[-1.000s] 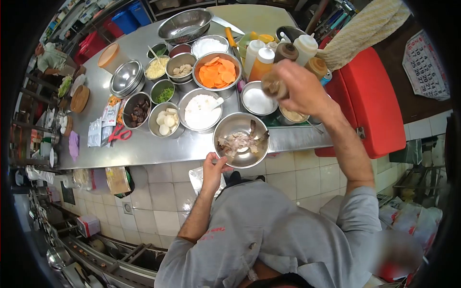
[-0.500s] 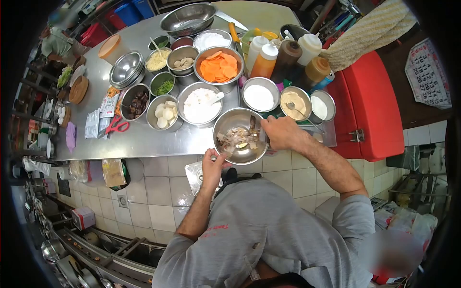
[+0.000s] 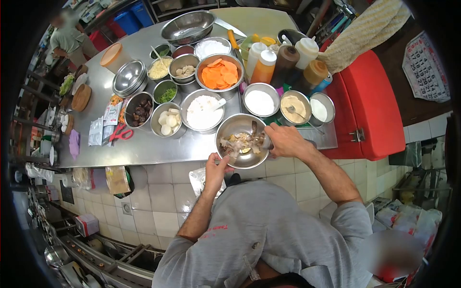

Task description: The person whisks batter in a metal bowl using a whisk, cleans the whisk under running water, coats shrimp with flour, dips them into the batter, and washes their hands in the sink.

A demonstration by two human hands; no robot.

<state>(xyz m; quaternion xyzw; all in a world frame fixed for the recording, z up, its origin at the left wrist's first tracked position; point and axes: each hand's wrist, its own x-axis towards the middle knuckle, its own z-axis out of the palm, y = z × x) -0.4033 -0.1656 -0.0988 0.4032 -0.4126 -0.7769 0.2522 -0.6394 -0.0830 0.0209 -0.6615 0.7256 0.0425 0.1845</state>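
Note:
A steel mixing bowl [image 3: 241, 164] sits at the table's front edge, holding pale, wet-looking pieces [image 3: 240, 145] with some yellowish and dark bits. My left hand [image 3: 217, 168] pinches its lower left rim. Over the right rim, my right hand [image 3: 287, 140] is closed around a greyish, shiny object [image 3: 266, 140] whose end points into the bowl; the fingers hide most of it, so its kind is unclear. Just behind stand a bowl of white powder [image 3: 201, 109] with a white scoop and another bowl of white powder [image 3: 260, 100].
Around the bowl stand sliced carrots [image 3: 220, 74], white round pieces [image 3: 168, 122], dark pieces [image 3: 140, 111], tan powder [image 3: 295, 108] and squeeze bottles [image 3: 266, 67]. Red scissors [image 3: 121, 134] lie left, a knife [image 3: 230, 27] at the back. A red cooler [image 3: 362, 105] adjoins the right. Another person [image 3: 69, 41] stands far left.
The view has shifted slightly, so the table appears a little lower. My right hand has turned a bit with the greyish object, while my left stays at the rim.

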